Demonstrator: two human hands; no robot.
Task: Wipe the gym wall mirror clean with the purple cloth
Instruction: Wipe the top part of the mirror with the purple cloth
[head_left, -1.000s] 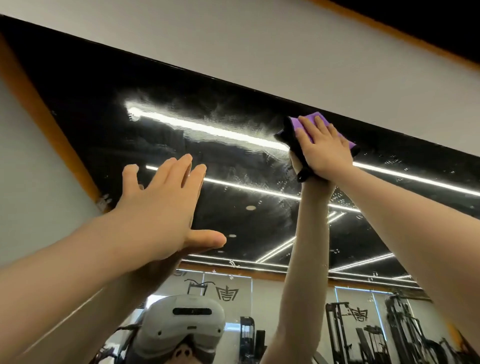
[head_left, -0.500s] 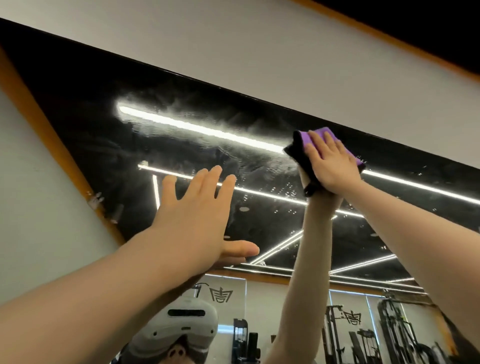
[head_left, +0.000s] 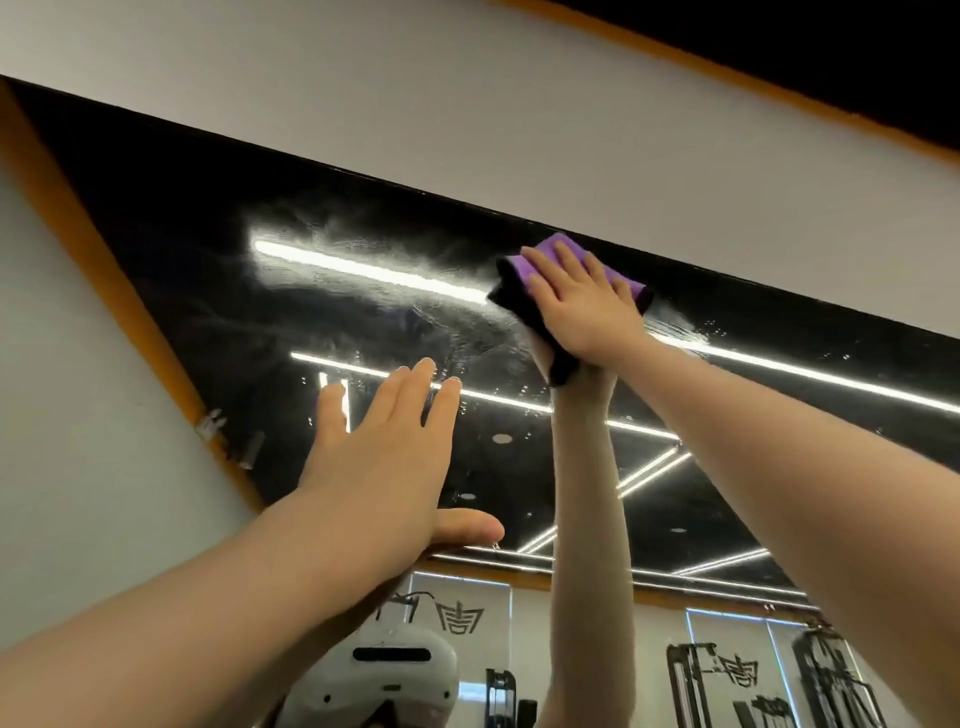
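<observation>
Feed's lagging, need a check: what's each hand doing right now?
Left hand: open, fingers straight, flat toward the mirror, holding nothing.
Right hand: open, straight fingers pressing the purple cloth against the mirror's top edge.

Bare forearms (head_left: 182, 613), white headset (head_left: 389, 670)

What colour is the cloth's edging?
Black, around the purple cloth, seen in the head view.

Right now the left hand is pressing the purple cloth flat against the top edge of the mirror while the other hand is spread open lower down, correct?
Not quite: the head view shows the right hand pressing the purple cloth flat near the mirror's top edge. The left hand is the one spread open lower down.
</observation>
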